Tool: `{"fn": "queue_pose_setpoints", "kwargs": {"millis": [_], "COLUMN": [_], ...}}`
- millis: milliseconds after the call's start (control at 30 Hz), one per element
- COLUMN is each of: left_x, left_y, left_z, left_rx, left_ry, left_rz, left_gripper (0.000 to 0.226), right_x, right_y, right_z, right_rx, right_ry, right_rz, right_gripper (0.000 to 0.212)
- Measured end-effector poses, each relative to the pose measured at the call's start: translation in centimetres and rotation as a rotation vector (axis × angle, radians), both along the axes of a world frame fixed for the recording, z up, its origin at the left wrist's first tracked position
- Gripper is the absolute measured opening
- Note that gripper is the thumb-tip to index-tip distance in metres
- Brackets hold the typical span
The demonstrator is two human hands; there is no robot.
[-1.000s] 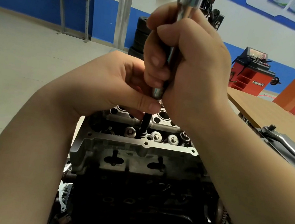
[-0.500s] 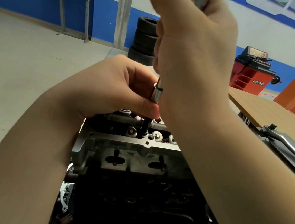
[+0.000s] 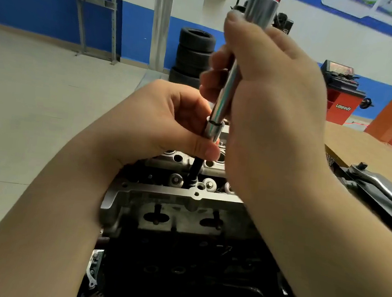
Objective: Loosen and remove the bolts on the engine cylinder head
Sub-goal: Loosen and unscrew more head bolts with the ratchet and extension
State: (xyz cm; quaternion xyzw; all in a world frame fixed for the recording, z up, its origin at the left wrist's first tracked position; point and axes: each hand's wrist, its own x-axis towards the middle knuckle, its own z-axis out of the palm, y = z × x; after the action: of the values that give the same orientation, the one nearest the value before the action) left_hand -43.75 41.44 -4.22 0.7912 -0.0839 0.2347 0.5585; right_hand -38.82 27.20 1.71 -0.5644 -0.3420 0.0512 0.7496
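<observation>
The grey engine cylinder head point(image 3: 172, 194) sits on a dark engine block in front of me. A long black bolt point(image 3: 193, 170) stands tilted out of a hole in the head, its top inside a chrome socket point(image 3: 213, 130) on a chrome extension bar point(image 3: 226, 88). My right hand point(image 3: 270, 88) is wrapped around the bar above the socket. My left hand point(image 3: 168, 123) pinches the socket, thumb across its lower end. Several valve tops show in the head beside the bolt.
A ratchet handle point(image 3: 381, 184) lies on a dark tray at the right, beside a wooden bench point(image 3: 361, 147). A stack of tyres point(image 3: 193, 55) stands on the floor behind. Red workshop machines point(image 3: 342, 96) stand along the blue-and-white wall.
The bar, socket and bolt have risen; more of the black bolt shank now shows above the head. My right hand has shifted on the bar. My left hand stays at the socket.
</observation>
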Motion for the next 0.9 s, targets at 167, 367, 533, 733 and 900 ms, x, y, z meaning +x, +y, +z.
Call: {"fn": "queue_pose_setpoints", "kwargs": {"millis": [167, 367, 533, 733, 900], "left_x": [-0.4, -0.5, -0.1, -0.4, -0.7], "left_y": [-0.4, 0.8, 0.2, -1.3, -0.5], "left_z": [0.0, -0.8, -0.4, 0.4, -0.3], "left_rx": [0.024, -0.032, -0.010, 0.085, -0.002], "left_ry": [-0.031, 0.066, -0.022, -0.100, -0.010], "left_rz": [-0.041, -0.140, -0.069, 0.069, -0.072], "left_gripper": [0.032, 0.031, 0.031, 0.055, 0.028], "right_x": [-0.1, 2.7, 1.5, -1.3, 0.5], "right_y": [1.3, 0.5, -0.5, 0.2, 1.8], "right_z": [0.3, 2.6, 1.5, -0.3, 0.7], "right_rx": [-0.045, -0.244, -0.279, -0.161, -0.133], "right_ry": [-0.091, 0.033, -0.137, -0.126, -0.138], "right_rz": [0.038, 0.626, 0.161, -0.114, 0.094], "right_gripper": [0.033, 0.050, 0.028, 0.026, 0.036]}}
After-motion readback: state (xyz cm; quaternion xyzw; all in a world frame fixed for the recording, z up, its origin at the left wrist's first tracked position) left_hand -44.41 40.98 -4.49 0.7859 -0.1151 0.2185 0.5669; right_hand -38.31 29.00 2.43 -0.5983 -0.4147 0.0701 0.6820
